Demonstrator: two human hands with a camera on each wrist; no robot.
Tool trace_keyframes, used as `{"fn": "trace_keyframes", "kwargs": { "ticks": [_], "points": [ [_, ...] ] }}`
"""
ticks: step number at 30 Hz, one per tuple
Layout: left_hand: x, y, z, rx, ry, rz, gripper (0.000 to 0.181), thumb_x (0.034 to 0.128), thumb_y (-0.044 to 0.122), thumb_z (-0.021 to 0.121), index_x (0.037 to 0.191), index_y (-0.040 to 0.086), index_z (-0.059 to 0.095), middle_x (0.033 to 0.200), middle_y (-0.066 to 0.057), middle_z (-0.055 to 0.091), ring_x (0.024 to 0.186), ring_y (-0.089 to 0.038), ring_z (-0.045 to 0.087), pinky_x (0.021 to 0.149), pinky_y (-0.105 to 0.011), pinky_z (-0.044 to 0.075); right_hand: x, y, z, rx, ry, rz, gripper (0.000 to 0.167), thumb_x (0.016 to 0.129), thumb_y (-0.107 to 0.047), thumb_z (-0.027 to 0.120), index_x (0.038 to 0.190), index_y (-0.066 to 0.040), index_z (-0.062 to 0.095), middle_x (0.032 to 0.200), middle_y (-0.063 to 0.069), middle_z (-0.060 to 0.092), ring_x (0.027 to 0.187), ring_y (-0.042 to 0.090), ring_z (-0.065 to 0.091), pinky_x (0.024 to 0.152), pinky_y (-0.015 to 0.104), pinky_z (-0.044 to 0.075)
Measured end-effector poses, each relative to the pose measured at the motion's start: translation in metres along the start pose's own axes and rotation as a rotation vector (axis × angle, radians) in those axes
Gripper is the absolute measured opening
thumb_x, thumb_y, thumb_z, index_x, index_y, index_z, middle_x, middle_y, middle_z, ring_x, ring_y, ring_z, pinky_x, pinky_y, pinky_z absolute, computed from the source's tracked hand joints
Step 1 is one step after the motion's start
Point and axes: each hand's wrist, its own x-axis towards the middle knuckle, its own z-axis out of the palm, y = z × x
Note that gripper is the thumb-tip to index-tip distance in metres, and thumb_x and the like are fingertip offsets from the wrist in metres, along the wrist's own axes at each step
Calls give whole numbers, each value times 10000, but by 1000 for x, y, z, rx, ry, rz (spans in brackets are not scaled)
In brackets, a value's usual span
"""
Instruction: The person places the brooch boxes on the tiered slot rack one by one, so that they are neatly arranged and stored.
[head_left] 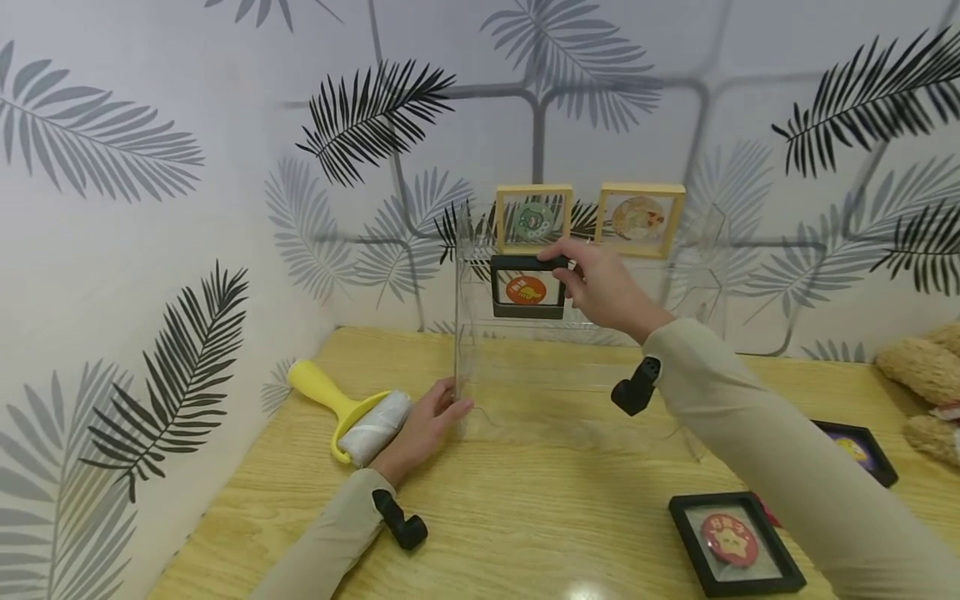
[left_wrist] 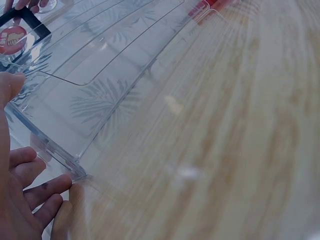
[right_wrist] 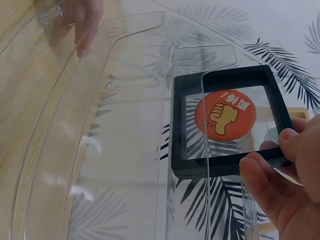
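A clear stepped acrylic display rack stands on the wooden table against the wall. My right hand pinches the upper right corner of a black display frame at the rack's middle tier. Inside that frame is a red round badge with a yellow thumbs-up. The frame's lower edge is at the clear tier, and I cannot tell whether it bears on it. My left hand holds the rack's left side panel low down, the thumb on one side and the fingers on the other.
Two light wood frames, one with a green badge and one with a tan badge, stand on the top tier. A yellow lint roller lies left. Black frames lie right, near a plush toy.
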Motion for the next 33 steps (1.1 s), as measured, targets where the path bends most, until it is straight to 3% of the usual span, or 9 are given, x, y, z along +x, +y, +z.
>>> {"fn": "trace_keyframes", "kwargs": {
  "ticks": [3, 8, 14, 18, 26, 33],
  "points": [
    [0, 0, 0, -2, -1, -7, 536, 1007, 283, 508, 1459, 37, 356, 1455, -207, 444, 1321, -344, 456, 1088, -525, 329, 0, -1, 0, 18, -10, 26, 295, 984, -18, 505, 1272, -49, 564, 1110, 178, 629, 655, 221, 596, 581, 351, 459],
    [3, 1, -2, -2, 8, -8, 547, 1006, 294, 512, 1463, 39, 354, 1474, -212, 417, 1349, -346, 422, 1099, -527, 314, 1, 2, 1, -29, 40, -17, 314, 966, -4, 518, 1266, -57, 592, 1210, 173, 606, 677, 212, 584, 611, 350, 464],
    [3, 1, -1, -2, 20, -5, 539, 1003, 260, 521, 1457, 19, 359, 1476, -220, 411, 1366, -352, 397, 1101, -524, 313, -8, 2, 3, -58, 100, -22, 398, 939, -11, 525, 1333, -66, 546, 1350, 234, 441, 636, 176, 550, 630, 339, 477],
    [2, 0, 0, 2, 19, -13, 531, 1008, 249, 509, 1462, 23, 353, 1466, -216, 427, 1341, -352, 432, 1089, -531, 327, -20, 1, 0, -43, 123, -26, 413, 935, -7, 529, 1347, -46, 514, 1396, 255, 358, 615, 154, 543, 619, 323, 477],
    [2, 0, 3, -15, 4, -8, 546, 1014, 250, 496, 1471, 4, 327, 1471, -231, 412, 1332, -365, 438, 1085, -545, 322, -54, 12, -7, -35, 245, -98, 367, 899, 103, 502, 1220, -44, 599, 1322, 222, 457, 621, 130, 506, 532, 224, 439],
    [2, -1, 3, 21, 26, 5, 516, 1012, 269, 495, 1451, 30, 365, 1438, -227, 456, 1320, -359, 452, 1069, -533, 348, -85, 18, -6, -54, 241, -119, 360, 890, 97, 530, 1202, -61, 617, 1217, 149, 515, 610, 59, 493, 512, 212, 453]
  ]
}}
